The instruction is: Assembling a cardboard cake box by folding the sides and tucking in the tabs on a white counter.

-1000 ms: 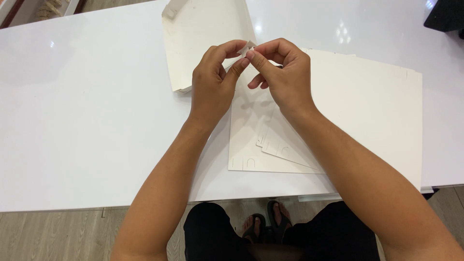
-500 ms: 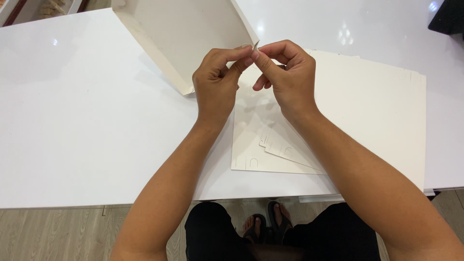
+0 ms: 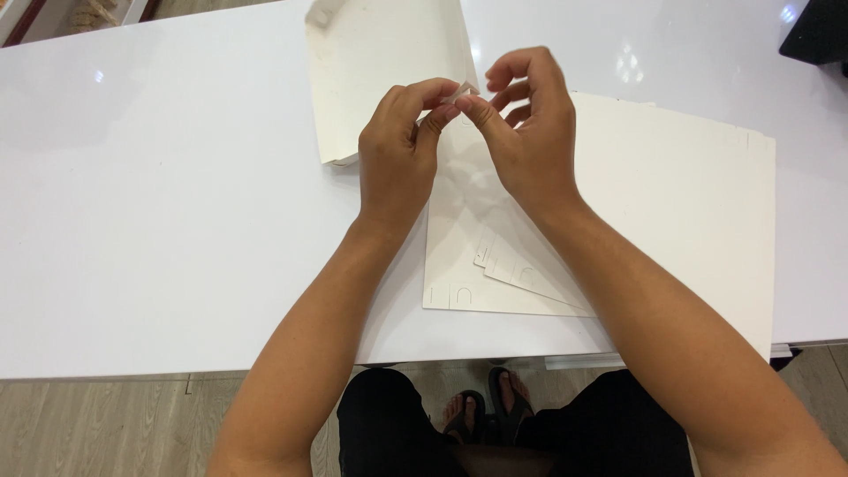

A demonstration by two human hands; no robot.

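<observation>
While pinched between left hand (image 3: 402, 141), right hand (image 3: 528, 132), small white tab (image 3: 461, 91)

Glossy white bench (image 3: 159, 221); on it, cream-white card sheets (image 3: 671, 203), plain, and a cream folded box (image 3: 380, 71); a small white tab (image 3: 461, 92) above them; black object (image 3: 817, 31) at the bench's far corner; grey wood-grain floor (image 3: 106, 424) below

Craft workspace: glossy white table (image 3: 159, 221), cardboard sheets (image 3: 671, 203) (wood-look floor (image 3: 106, 424)).
</observation>
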